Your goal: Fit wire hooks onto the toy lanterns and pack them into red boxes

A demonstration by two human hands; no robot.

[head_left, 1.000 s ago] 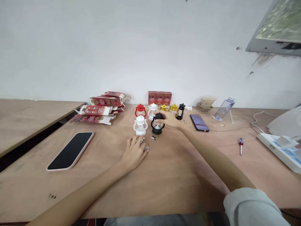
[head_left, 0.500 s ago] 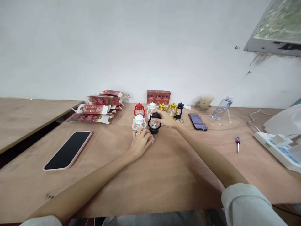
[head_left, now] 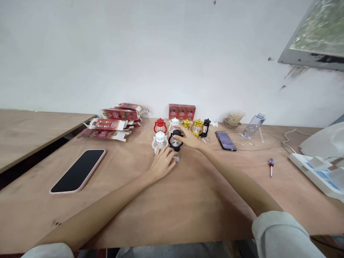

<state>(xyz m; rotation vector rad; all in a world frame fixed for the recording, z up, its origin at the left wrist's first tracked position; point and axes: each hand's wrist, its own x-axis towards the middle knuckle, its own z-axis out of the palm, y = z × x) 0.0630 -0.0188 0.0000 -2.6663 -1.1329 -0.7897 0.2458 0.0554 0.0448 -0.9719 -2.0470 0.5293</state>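
Note:
My right hand (head_left: 190, 141) rests its fingers on the top of a small black toy lantern (head_left: 175, 142) that stands on the wooden table (head_left: 188, 200). My left hand (head_left: 162, 162) lies flat on the table just in front of that lantern and of a white lantern (head_left: 159, 141), fingers over small loose parts (head_left: 176, 158). Behind them stand a red lantern (head_left: 160, 126), another white lantern (head_left: 174, 123), two gold lanterns (head_left: 197, 127) and a second black lantern (head_left: 206, 127).
Flattened red cartons (head_left: 113, 123) lie at the back left, three upright red boxes (head_left: 182, 111) at the wall. A dark phone (head_left: 78, 171) lies at the left, another phone (head_left: 226, 140), a cup (head_left: 235, 117), a water bottle (head_left: 252, 125) and a small screwdriver (head_left: 271, 165) at the right.
My left hand has slid forward to the base of the lanterns. My right hand and the black lantern have shifted slightly left and back, next to the white lantern.

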